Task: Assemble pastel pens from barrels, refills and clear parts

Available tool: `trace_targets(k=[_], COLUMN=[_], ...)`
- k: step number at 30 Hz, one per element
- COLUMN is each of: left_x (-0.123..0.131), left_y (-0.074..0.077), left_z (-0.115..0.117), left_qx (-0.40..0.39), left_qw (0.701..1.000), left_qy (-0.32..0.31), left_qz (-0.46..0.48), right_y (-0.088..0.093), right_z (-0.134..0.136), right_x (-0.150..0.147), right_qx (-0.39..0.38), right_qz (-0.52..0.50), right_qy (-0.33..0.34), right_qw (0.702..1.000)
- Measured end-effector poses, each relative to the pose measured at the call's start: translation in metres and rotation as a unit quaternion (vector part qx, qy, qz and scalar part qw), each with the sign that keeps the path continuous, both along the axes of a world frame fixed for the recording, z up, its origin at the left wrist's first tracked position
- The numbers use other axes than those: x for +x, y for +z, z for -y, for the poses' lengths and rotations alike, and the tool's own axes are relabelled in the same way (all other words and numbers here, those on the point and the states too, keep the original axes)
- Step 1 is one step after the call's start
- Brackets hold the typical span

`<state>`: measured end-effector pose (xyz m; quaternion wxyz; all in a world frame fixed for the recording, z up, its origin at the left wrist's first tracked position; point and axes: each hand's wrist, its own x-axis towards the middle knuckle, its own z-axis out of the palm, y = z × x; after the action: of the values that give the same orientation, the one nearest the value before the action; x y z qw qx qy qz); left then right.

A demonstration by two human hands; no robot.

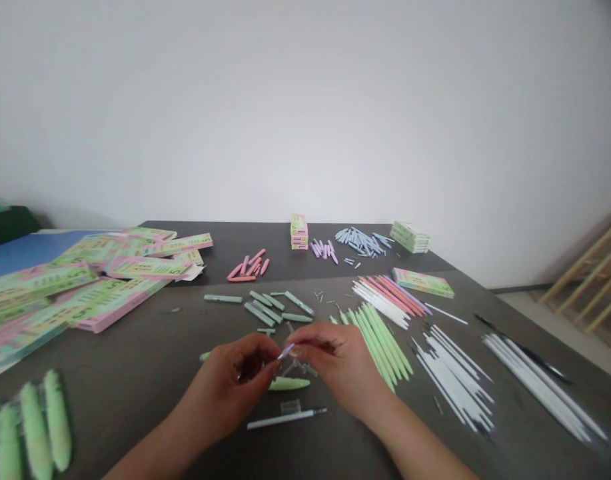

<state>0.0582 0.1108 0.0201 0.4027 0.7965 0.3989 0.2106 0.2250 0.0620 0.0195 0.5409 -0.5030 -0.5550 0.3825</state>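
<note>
Between my two hands is a small purple piece (286, 351), pinched at both ends by the fingertips. My left hand (238, 373) grips its left end, and my right hand (335, 360) holds the right end. Just below them lies a light green pen-shaped piece (290, 384). Nearer to me are a small clear plastic piece (290, 407) and a white refill with a dark tip (285, 419). Small clear parts (298, 365) lie partly hidden behind the fingers. Beyond the hands are several grey-green barrels (265, 313).
Flat boxes (130, 267) pile up at the left, with green pieces (32, 427) nearer. Light green pens (382, 343), white refills (455, 377) and long white rods (540, 383) lie right. Stacked boxes (299, 233), purple pieces (324, 251) and blue pieces (362, 241) are at the back.
</note>
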Motion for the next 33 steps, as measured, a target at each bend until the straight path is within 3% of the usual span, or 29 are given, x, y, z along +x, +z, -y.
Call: trace_targets(k=[7, 21, 25, 30, 33], left_x=[-0.001, -0.004, -0.005, -0.021, -0.031], left_y=[-0.002, -0.012, -0.012, -0.011, -0.015], left_z=[0.004, 0.006, 0.0, -0.033, -0.048], left_qx=[0.05, 0.196, 0.187, 0.17, 0.163], left_qw=[0.998, 0.98, 0.981, 0.977, 0.971], left_qy=[0.023, -0.008, -0.016, 0.049, 0.06], left_qz=[0.0, -0.012, -0.05, -0.117, -0.167], right_y=[0.001, -0.005, -0.007, -0.007, -0.004], right_z=[0.001, -0.001, -0.004, -0.013, -0.015], right_x=[0.002, -0.001, 0.005, 0.029, 0.041], right_qx=[0.0, -0.049, -0.061, -0.061, -0.04], right_qz=[0.048, 0.059, 0.1, 0.157, 0.269], right_qy=[0.016, 0.02, 0.024, -0.066, -0.136], right_qw=[0.999, 0.997, 0.993, 0.983, 0.953])
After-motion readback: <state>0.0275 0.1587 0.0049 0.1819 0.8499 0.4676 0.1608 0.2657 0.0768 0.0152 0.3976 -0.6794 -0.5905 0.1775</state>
